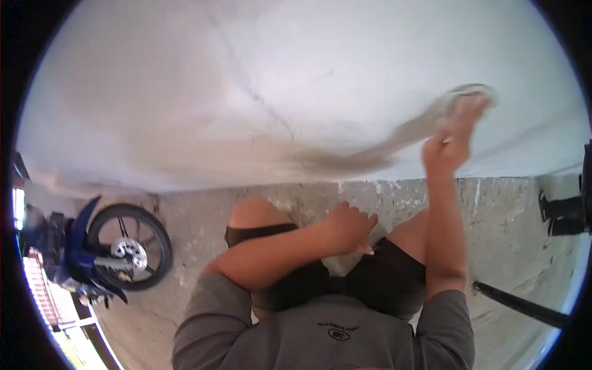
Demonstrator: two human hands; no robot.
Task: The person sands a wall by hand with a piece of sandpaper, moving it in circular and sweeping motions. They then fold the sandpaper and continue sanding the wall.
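My right hand [453,139] is raised against the whitish wall [345,68], smeared by motion. Under its fingers is a pale, flat pad [478,90] with a rounded edge, pressed to the wall; its exact kind is too blurred to tell. A long shadow of the arm falls across the plaster. My left hand [350,229] hangs loosely over my lap between the knees, fingers apart and slightly bent, with nothing visible in it.
A thin crack [256,95] runs down the wall. On the left stands a blue motorcycle [77,243], its front wheel facing inward. A black pole [521,303] slants in at the right. Another person's dark-clothed legs [564,216] show at the right edge. The concrete floor [197,308] has white specks.
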